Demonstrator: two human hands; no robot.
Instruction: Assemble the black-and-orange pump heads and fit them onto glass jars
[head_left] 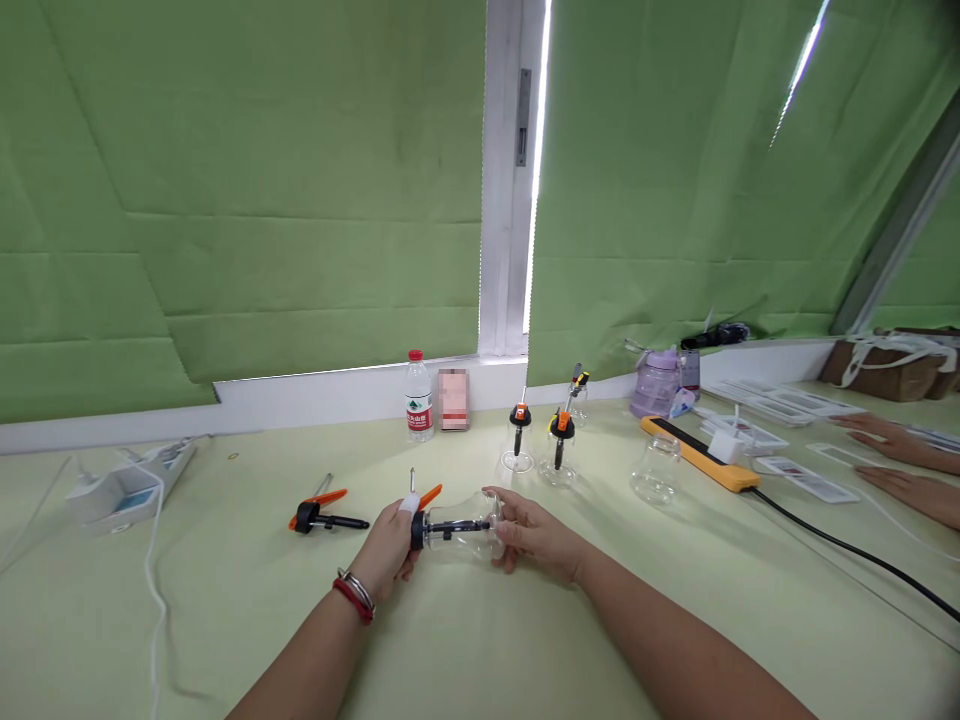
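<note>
Between my hands a clear bottle lies on its side, its base to the right. A black-capped pump head with an orange lever is at its mouth, and its black tube runs inside the bottle. My left hand is closed around the pump head at the cap. My right hand grips the bottle near its base, fingers wrapped round it. Left of them, a loose pump head with an orange lever and black tube lies on the table. Whether the cap is fully seated I cannot tell.
Behind stand two bottles with pump heads, one bottle beside another bottle. An open clear jar and an orange power strip are right. A water bottle stands behind. Another person's hands rest far right.
</note>
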